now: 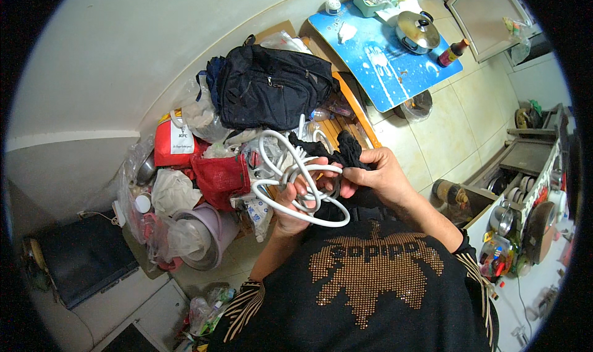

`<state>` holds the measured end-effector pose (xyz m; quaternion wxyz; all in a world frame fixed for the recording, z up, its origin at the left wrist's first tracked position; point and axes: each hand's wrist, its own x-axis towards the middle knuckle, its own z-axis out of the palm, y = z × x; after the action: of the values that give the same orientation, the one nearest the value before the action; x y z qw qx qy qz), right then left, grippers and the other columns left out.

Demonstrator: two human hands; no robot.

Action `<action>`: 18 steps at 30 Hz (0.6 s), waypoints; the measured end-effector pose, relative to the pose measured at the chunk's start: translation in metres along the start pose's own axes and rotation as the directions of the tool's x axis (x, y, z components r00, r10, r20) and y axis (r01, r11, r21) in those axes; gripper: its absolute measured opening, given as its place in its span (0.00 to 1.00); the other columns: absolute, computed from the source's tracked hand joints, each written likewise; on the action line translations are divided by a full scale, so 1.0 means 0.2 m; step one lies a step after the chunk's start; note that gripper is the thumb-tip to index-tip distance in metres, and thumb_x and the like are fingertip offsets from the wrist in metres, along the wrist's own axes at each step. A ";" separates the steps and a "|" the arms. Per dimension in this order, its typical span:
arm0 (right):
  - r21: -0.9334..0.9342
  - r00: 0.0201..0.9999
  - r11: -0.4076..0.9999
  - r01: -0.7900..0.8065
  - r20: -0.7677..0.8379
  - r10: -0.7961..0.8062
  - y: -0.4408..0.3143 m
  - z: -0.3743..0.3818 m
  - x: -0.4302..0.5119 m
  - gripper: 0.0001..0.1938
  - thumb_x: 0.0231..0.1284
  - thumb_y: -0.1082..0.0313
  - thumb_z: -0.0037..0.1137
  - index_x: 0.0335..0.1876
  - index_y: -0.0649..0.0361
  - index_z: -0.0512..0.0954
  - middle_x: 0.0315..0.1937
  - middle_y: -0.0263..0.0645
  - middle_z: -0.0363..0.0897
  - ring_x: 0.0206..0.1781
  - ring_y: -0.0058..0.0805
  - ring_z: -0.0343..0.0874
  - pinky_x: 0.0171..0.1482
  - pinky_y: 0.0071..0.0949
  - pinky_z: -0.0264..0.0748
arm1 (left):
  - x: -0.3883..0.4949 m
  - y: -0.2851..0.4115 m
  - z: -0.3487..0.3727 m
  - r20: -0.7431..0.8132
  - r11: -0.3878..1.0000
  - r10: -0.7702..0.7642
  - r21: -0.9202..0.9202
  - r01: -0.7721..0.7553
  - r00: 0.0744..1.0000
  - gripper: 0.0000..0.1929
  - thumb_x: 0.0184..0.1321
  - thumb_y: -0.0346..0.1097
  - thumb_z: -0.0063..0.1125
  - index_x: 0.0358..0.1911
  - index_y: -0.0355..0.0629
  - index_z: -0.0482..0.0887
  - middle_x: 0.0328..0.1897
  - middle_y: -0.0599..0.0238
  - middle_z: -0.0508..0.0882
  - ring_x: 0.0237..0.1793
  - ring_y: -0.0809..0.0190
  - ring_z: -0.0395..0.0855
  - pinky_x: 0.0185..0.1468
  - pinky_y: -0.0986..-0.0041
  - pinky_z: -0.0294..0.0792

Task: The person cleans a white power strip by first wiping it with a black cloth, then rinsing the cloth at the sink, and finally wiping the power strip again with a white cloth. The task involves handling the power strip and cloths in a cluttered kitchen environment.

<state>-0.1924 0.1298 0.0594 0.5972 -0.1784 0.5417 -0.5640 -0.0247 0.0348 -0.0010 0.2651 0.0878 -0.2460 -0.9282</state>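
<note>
A loosely coiled white cable [302, 176] hangs in wide loops before my chest. My left hand [296, 204] is curled around part of the loops, palm up. With thumb and fingers, my right hand [370, 171] pinches the coil's right side, close to the left fingertips. A bunched black cloth [348, 149] lies against the right fingers; whether they grip it too cannot be told. More white cable [302, 125] stands up beyond the coil. A black backpack [273, 90] rests on the heap just past the hands.
A blue table [394, 81] at the top bears a lidded pot [418, 31], a sauce bottle [453, 53] and a green basket [370, 5]. To the left are a red bag [220, 178], a purple bucket [224, 227] and plastic bags. Kitchenware crowds the counter [512, 296] at right.
</note>
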 end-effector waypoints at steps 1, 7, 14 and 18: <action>0.047 0.999 0.999 0.025 0.019 -0.026 0.00 0.00 0.00 0.07 0.57 0.71 0.59 0.29 0.69 0.80 0.23 0.38 0.82 0.26 0.20 0.81 0.32 0.15 0.77 | 0.00 0.00 0.00 0.007 1.000 -0.001 0.006 0.001 1.000 0.18 0.60 0.52 0.55 0.34 0.43 0.80 0.61 0.44 0.72 0.60 0.45 0.72 0.58 0.59 0.68; 0.036 1.000 0.999 0.008 -0.003 -0.007 0.01 -0.01 0.00 0.07 0.57 0.72 0.59 0.28 0.68 0.81 0.23 0.38 0.82 0.26 0.20 0.81 0.31 0.15 0.77 | -0.01 -0.01 0.00 0.081 0.999 0.042 0.028 -0.045 0.996 0.20 0.58 0.53 0.57 0.39 0.41 0.81 0.63 0.44 0.70 0.61 0.45 0.71 0.62 0.56 0.65; 0.037 1.000 0.999 -0.002 -0.010 0.002 0.02 -0.01 0.01 0.09 0.55 0.71 0.61 0.22 0.65 0.79 0.22 0.35 0.81 0.25 0.15 0.79 0.29 0.15 0.73 | -0.02 0.00 0.02 -0.031 0.998 -0.014 0.057 0.016 0.999 0.32 0.56 0.57 0.57 0.54 0.34 0.73 0.61 0.44 0.72 0.59 0.50 0.73 0.59 0.64 0.67; 0.004 1.000 1.000 0.004 -0.018 -0.004 0.04 -0.02 0.01 0.10 0.55 0.71 0.61 0.20 0.63 0.78 0.22 0.34 0.81 0.25 0.13 0.77 0.29 0.14 0.71 | -0.02 0.00 0.02 -0.033 0.995 -0.069 0.075 0.071 0.997 0.39 0.54 0.59 0.57 0.58 0.29 0.70 0.57 0.44 0.76 0.57 0.55 0.75 0.57 0.70 0.68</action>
<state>-0.1933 0.1319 0.0507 0.5916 -0.1730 0.5458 -0.5677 -0.0232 0.0386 0.0035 0.2326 0.1207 -0.2740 -0.9253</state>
